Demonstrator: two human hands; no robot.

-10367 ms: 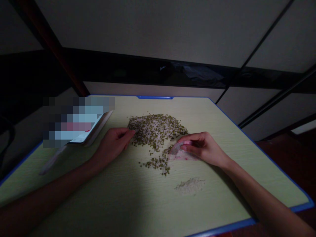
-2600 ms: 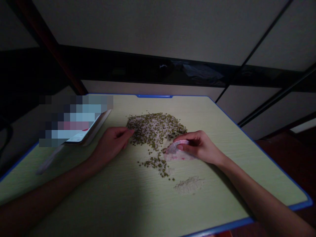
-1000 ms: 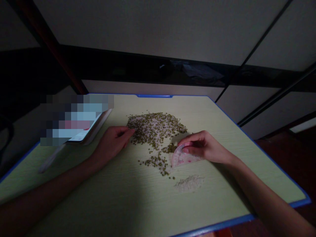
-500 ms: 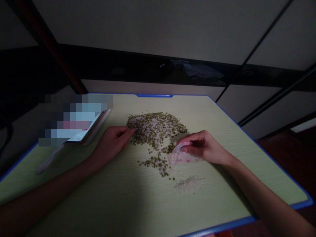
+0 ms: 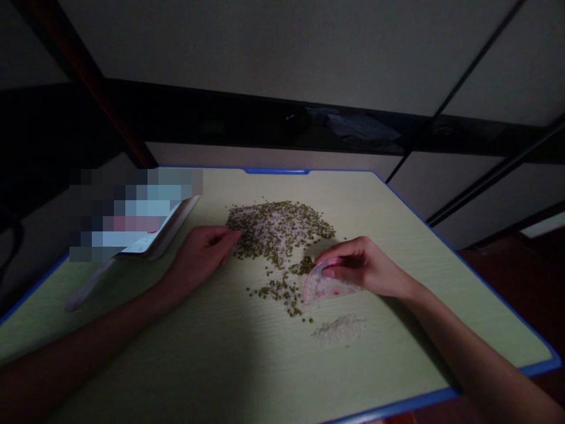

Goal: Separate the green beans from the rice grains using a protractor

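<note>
sweep low, short strokes

left hand curled closed at edge of mixed heap; can't tell if holding anything. small bean cluster, protractor just beside: best swept gently, clear of pale pile. right hand pinches protractor.

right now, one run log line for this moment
right hand: grip on pink protractor | left hand: at left edge of bean-and-grain pile, holding unclear | pale pile: apart, nearer the wearer

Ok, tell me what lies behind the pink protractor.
Behind the pink protractor, by its curved edge, is a clump of green beans; farther back, the mixed pile. What the right hand covers cannot be seen.
</note>
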